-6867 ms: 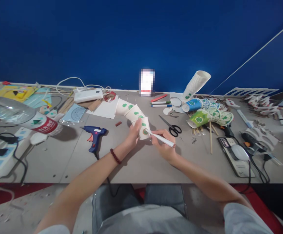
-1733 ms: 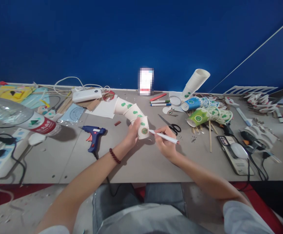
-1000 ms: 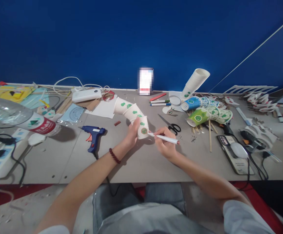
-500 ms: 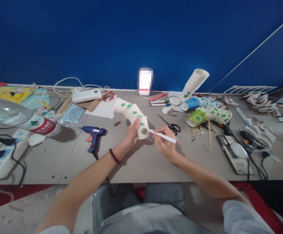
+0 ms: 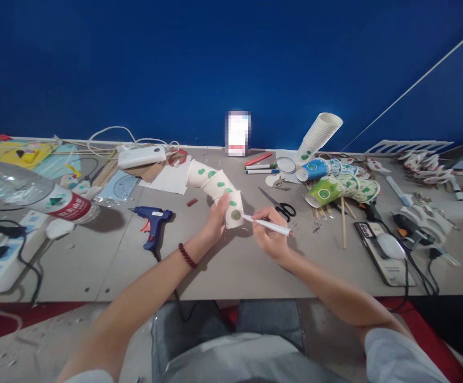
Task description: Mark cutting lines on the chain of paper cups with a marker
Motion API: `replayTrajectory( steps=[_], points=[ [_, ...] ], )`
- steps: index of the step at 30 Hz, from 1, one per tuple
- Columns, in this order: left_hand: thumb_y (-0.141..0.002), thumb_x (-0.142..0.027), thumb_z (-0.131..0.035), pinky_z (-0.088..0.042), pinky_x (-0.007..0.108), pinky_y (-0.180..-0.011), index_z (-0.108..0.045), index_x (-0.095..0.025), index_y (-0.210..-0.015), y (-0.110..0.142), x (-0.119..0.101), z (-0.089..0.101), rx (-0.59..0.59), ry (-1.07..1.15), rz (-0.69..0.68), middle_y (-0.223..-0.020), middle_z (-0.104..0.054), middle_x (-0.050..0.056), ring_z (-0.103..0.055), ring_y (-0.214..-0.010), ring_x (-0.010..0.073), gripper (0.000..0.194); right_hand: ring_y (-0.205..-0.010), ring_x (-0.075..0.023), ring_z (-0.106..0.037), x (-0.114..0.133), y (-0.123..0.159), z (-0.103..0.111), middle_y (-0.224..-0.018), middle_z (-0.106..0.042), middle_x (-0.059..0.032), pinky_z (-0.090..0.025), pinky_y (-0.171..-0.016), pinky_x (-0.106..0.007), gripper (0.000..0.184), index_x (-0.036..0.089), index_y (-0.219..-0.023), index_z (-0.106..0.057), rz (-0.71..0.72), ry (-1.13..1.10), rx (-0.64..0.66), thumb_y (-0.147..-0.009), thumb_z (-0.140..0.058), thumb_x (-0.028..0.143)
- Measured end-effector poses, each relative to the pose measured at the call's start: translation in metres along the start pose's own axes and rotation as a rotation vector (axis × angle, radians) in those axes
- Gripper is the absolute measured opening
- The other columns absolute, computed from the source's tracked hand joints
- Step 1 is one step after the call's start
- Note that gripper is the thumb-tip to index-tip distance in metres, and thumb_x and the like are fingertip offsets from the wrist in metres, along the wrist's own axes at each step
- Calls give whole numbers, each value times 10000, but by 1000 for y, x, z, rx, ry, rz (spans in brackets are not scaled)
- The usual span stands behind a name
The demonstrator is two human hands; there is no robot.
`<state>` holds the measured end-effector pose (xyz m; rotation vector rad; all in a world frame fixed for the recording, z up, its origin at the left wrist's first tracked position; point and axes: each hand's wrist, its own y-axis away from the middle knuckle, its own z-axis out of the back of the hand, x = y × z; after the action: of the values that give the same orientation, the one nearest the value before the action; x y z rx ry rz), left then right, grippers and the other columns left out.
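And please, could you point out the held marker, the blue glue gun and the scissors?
Held marker (image 5: 274, 227): head view, on the barrel.
Blue glue gun (image 5: 158, 223): head view, upper handle.
Scissors (image 5: 278, 205): head view, near the pivot.

Held: one marker (image 5: 274, 227), apparently three cups (image 5: 217, 184)

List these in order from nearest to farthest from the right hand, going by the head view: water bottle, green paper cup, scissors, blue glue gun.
From the right hand:
1. Scissors: just beyond it, toward the wall.
2. Green paper cup: to the right, farther back.
3. Blue glue gun: on the left.
4. Water bottle: at the far left.
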<state>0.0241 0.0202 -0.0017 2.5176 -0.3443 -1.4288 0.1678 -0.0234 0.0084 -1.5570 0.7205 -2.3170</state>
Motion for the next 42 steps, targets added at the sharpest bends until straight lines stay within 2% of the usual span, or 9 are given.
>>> replayTrajectory(
  steps=[6,12,24,36,42],
  points=[
    [-696,-717,-658,-501,348,-624,-620,-161,-834,3,-3,-2,73,-16,48,-692,-658,62,-637,-598,203,573,-489,-120,-537,-2,2,0,-627,-617,14,-416,-466,-245,42,218,-737,-561,-20,-75,30,-776,-571,230],
    [-657,-672,-727,-501,311,-686,-617,-163,-925,1,-2,-2,8,20,-7,-779,-659,40,-642,-709,177,585,-475,-123,-554,-3,3,0,-594,-603,26,-435,-458,-247,48,222,-789,-585,-24,-43,9,-820,-580,258],
    [-677,-650,-727,-488,308,-716,-610,-173,-975,0,1,0,14,26,-11,-825,-648,45,-636,-757,177,575,-555,-153,-651,2,3,-1,-663,-710,-5,-520,-534,-277,37,221,-838,-641,13,52,33,-822,-608,229],
    [-648,-683,-724,-494,306,-706,-614,-167,-978,1,0,-1,1,-1,-9,-837,-651,52,-630,-750,176,622,-556,-150,-651,2,3,-1,-677,-709,-6,-520,-534,-272,42,221,-835,-641,66,70,17,-819,-603,209],
    [-640,-676,-738,-499,302,-697,-617,-169,-950,0,1,-1,-7,20,-23,-813,-657,47,-636,-743,174,606,-524,-145,-614,-1,2,-2,-603,-651,21,-487,-510,-263,46,224,-814,-613,62,58,-9,-814,-585,187]
  ],
)
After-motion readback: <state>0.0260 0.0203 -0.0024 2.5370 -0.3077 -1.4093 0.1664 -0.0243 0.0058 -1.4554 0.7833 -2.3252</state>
